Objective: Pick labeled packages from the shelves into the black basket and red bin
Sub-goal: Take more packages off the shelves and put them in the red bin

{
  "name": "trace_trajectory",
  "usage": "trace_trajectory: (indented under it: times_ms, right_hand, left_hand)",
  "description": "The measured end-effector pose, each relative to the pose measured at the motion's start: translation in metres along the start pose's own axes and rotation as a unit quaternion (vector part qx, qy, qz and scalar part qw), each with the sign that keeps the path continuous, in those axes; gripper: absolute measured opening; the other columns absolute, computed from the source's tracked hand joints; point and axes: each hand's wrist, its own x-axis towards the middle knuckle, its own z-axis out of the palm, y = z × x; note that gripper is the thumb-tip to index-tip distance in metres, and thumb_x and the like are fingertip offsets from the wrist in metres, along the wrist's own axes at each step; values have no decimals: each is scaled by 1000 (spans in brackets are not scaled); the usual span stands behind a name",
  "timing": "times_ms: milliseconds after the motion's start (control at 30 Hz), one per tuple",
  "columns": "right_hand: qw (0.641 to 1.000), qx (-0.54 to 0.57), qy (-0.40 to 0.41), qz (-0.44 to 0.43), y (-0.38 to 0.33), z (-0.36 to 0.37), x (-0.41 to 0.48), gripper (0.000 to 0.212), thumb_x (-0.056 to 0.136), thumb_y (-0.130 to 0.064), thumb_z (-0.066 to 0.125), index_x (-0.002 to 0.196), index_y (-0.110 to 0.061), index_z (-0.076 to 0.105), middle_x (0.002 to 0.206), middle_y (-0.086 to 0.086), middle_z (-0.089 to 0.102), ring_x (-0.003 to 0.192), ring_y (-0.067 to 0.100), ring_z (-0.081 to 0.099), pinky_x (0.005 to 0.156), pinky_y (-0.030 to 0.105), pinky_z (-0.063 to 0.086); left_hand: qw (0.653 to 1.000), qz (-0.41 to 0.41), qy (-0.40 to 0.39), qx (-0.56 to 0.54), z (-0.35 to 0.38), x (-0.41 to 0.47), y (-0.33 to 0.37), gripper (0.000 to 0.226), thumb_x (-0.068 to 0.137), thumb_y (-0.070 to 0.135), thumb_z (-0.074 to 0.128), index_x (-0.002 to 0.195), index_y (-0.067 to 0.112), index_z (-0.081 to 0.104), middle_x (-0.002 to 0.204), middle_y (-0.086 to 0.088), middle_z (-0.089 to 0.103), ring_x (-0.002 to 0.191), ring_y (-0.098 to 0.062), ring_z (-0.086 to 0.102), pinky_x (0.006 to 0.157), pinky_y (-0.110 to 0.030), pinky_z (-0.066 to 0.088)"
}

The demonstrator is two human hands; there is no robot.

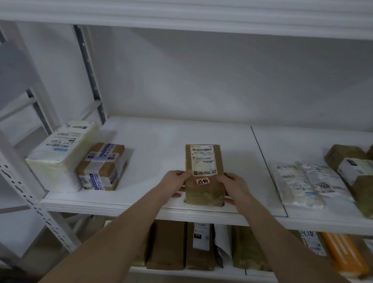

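Observation:
A brown cardboard package [205,168] with a white shipping label and a small orange sticker lies near the front edge of the white middle shelf [156,142]. My left hand [175,180] grips its left side, thumb on top. On the opposite side my right hand [232,186] grips it the same way. Both forearms reach in from below. No black basket or red bin is in view.
On the same shelf, a white wrapped parcel [64,148] and a taped brown box [103,165] sit at the left; white bags [306,184] and brown parcels [366,181] at the right. Upright brown packages [180,243] and an orange package [344,254] fill the shelf below.

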Motion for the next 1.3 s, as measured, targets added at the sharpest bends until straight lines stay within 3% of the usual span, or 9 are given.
trace_trajectory:
  times_ms: [133, 367, 533, 600, 767, 833, 1000, 1133, 1300]
  right_hand:
    - [999, 2, -30, 14, -4, 1, -6, 25, 85, -15, 59, 106, -27, 56, 96, -3, 63, 88, 15, 58, 61, 29, 45]
    - [997, 1, -70, -7, -11, 17, -21, 36, 87, -24, 67, 119, -17, 52, 100, 0, 63, 85, 17, 61, 61, 30, 50]
    - [994, -43, -82, -52, -10, 50, -32, 18, 86, -22, 67, 101, -21, 58, 102, 3, 68, 93, 22, 66, 84, 43, 56]
    - [991, -58, -100, -64, -6, 63, -41, 11, 85, -21, 66, 87, -27, 57, 91, -1, 70, 85, 19, 68, 77, 39, 58]
    - [976, -111, -158, -100, 15, 105, -77, 14, 80, -22, 65, 76, -31, 55, 77, -10, 66, 71, 11, 66, 60, 29, 54]
    - [965, -148, -182, -114, 26, 123, -92, 12, 79, -23, 65, 80, -31, 56, 76, -13, 64, 72, 9, 65, 65, 31, 56]
    - [942, -190, -254, -110, 52, 173, -133, 33, 84, -19, 67, 116, -25, 60, 83, -15, 65, 66, 2, 62, 51, 20, 47]
    - [921, -219, -303, -114, 73, 222, -171, 56, 84, -12, 69, 136, -20, 48, 123, 4, 63, 97, 20, 64, 77, 35, 56]
    - [893, -221, -368, -136, 108, 299, -235, 67, 83, -6, 68, 143, -22, 41, 128, 3, 61, 81, 10, 59, 55, 17, 47]
  left_hand:
    - [998, -30, -29, -51, -3, -10, -6, 43, 94, 38, 54, 130, 13, 52, 119, -7, 62, 106, -26, 59, 78, -35, 52]
    - [996, 0, 18, -88, -22, -38, -9, 34, 92, 23, 57, 125, 15, 53, 93, -3, 68, 81, -20, 64, 72, -34, 53]
    - [989, 7, 87, -117, -46, -74, -21, 38, 92, 26, 59, 128, 17, 53, 106, -8, 69, 94, -25, 65, 83, -42, 54]
    - [985, 1, 117, -124, -56, -91, -31, 43, 92, 30, 60, 132, 18, 50, 115, -10, 67, 102, -30, 64, 93, -48, 51]
    - [970, -23, 184, -159, -80, -147, -73, 35, 92, 22, 62, 125, 14, 58, 100, -7, 72, 90, -26, 69, 80, -42, 57]
    - [962, -37, 203, -179, -89, -172, -92, 30, 92, 17, 60, 122, 12, 60, 89, -4, 73, 82, -21, 70, 69, -36, 58]
    - [949, -51, 248, -187, -116, -227, -141, 44, 90, 12, 61, 133, 16, 50, 116, -10, 65, 93, -25, 68, 75, -40, 59]
    - [944, -50, 289, -152, -143, -269, -182, 55, 92, 13, 59, 143, 21, 40, 126, -8, 61, 99, -24, 66, 81, -41, 58]
    - [923, -74, 337, -170, -191, -332, -240, 55, 93, 11, 56, 144, 22, 37, 117, -3, 62, 92, -21, 66, 65, -32, 58]
